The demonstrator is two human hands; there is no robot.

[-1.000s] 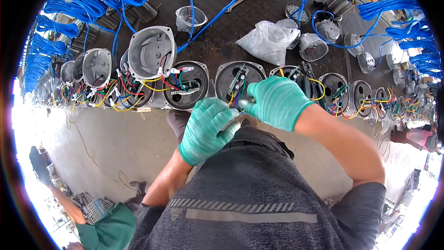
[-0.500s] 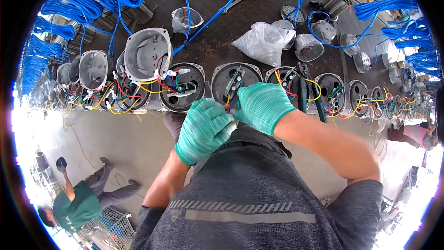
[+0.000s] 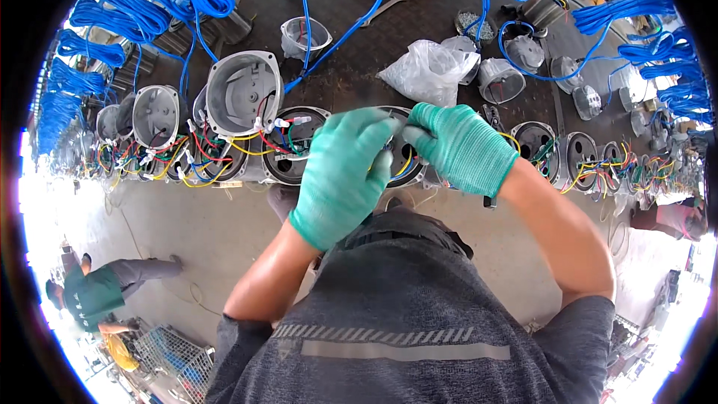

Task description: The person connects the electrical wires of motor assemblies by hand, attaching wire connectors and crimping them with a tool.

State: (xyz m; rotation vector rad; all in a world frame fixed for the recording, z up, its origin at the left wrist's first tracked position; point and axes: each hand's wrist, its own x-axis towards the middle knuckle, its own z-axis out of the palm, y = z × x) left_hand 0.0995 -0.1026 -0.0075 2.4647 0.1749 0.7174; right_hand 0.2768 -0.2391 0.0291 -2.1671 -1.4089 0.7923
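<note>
Head view: the left hand (image 3: pixel 345 176) and the right hand (image 3: pixel 465 151), both in green gloves, are close together over a round dark housing (image 3: pixel 413 173) at the near edge of the worktop (image 3: pixel 340 67). The fingers of each hand are bent toward the thumb; whether either is clamped on a part cannot be told. The hands cover most of the housing; a yellow wire (image 3: pixel 404 165) shows between them.

To the left, a deep grey casing (image 3: pixel 241 93) stands beside a similar dark housing (image 3: pixel 288 170), with coloured wires hanging at its near side. To the right, another round housing (image 3: pixel 532 138) continues the row. Beyond the hands lie a clear plastic bag (image 3: pixel 426 73), a grey cup (image 3: pixel 307 39) and an open-ended wrench (image 3: pixel 387 9). A blue cable (image 3: pixel 355 24) crosses the worktop diagonally; coiled blue bundles (image 3: pixel 123 19) line the far side.

The worktop is dark and marked. Below it extends a pale floor (image 3: pixel 224 228); at lower left, a person in a green shirt (image 3: pixel 91 298) is near a wire basket (image 3: pixel 179 363)
</note>
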